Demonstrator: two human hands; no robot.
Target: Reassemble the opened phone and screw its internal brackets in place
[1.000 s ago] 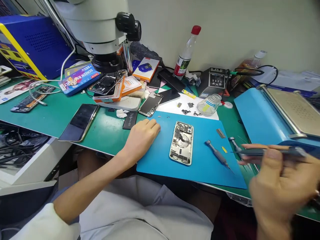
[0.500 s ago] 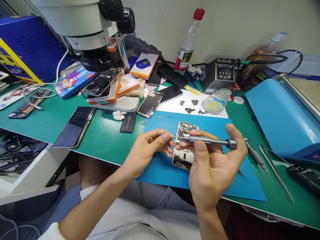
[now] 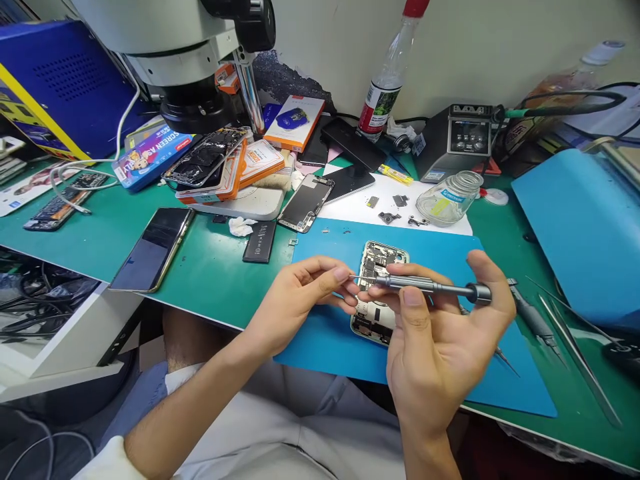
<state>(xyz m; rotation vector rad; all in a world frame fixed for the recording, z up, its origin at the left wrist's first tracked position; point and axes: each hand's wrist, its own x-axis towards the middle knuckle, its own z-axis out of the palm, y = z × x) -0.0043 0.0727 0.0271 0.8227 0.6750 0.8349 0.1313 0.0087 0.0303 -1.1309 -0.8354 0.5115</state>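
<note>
A green-topped counter (image 3: 210, 267) carries a blue mat (image 3: 325, 340) at its front edge; left of the mat lie a dark phone (image 3: 153, 248) and a black battery (image 3: 260, 241), behind it a white sheet (image 3: 380, 190)

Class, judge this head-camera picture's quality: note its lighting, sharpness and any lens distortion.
Head view: even, soft light with faint shadows; the right hand, screwdriver and opened phone are sharp; the green table edge bows from wide-angle distortion; the microscope is cropped.

I'm at a phone repair workshop: microscope (image 3: 190, 53) at eleven o'clock, soldering station (image 3: 463, 140) at one, opened phones (image 3: 305, 203) and loose parts across my green surface (image 3: 210, 267).
</note>
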